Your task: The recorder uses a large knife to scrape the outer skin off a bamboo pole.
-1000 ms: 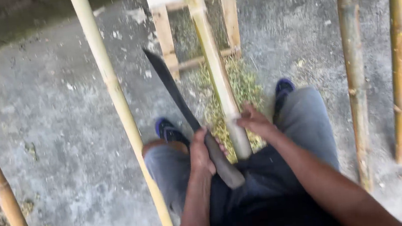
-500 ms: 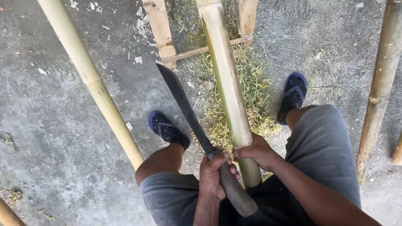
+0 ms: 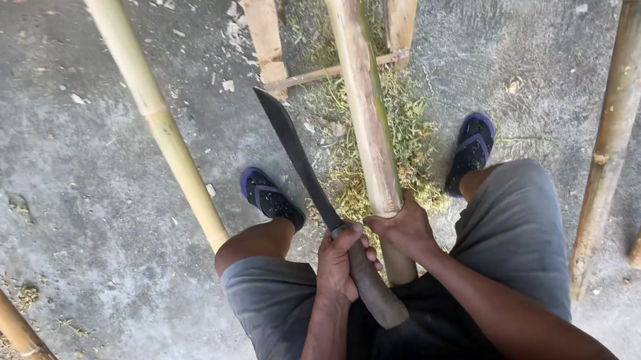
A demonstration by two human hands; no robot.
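Overhead, left hand (image 3: pixel 342 261) fingers wrapped round long dark steel machete (image 3: pixel 298 158); right hand (image 3: pixel 403 227) fingers grip upright pale bamboo pole (image 3: pixel 363 96) between knees, above concrete floor (image 3: pixel 60 191).

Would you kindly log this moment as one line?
left hand: grips machete handle | right hand: holds pole | blade: beside pole | pole: on wooden frame

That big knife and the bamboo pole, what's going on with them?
A seated person grips a long dark machete by its handle in the left hand, blade pointing away. The right hand holds a bamboo pole that lies between the knees. Shavings cover the concrete floor beneath it.
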